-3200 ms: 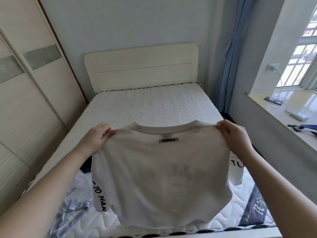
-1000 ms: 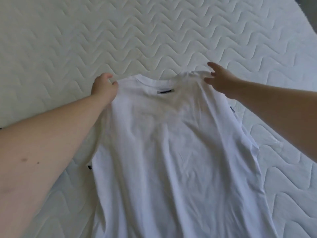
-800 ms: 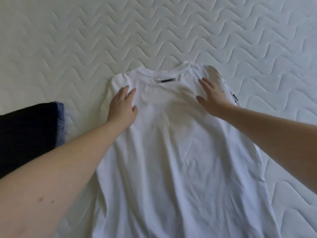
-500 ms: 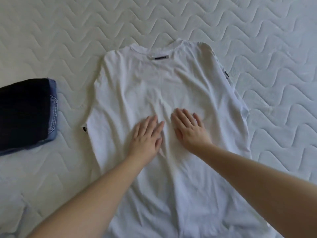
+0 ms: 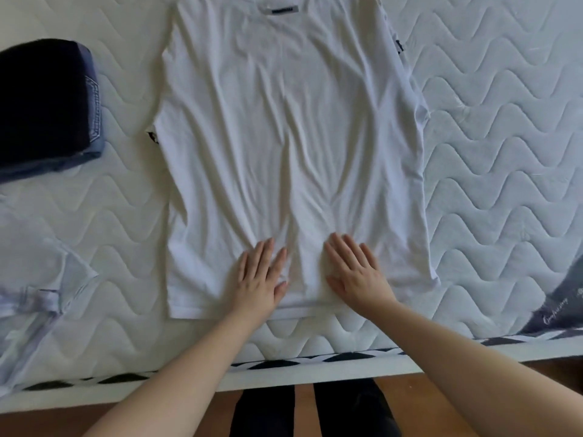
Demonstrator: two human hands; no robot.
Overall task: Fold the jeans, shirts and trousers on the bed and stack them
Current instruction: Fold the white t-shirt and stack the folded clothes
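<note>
- The left hand (image 5: pixel 260 279) lies flat on the lower part of the white T-shirt (image 5: pixel 293 127), fingers straight and close together; its grip is fully open and has hold of nothing.
- The right hand (image 5: pixel 355 275) lies flat just beside it on the same cloth, fingers slightly spread, grip likewise open and palm pressing down.
- Both hands sit just above the shirt's hem, with a narrow strip of fabric between them.
- The T-shirt is spread out back-side up on the bed (image 5: pixel 504 152), collar at the far end with a small dark label (image 5: pixel 284 9) below the neckline, sleeves tucked under at both sides; long wrinkles run up the cloth from the hands.
- Folded dark jeans (image 5: pixel 44 102) lie on the quilted mattress to the left of the shirt, apart from it.
- A pale light-blue garment (image 5: pixel 34 294) lies crumpled at the near left edge of the bed.
- A grey printed cloth (image 5: pixel 564 304) shows at the near right edge.
- Below the bed edge are a wooden floor (image 5: pixel 426 402) and the person's 2 dark-clad legs (image 5: pixel 347 408).
</note>
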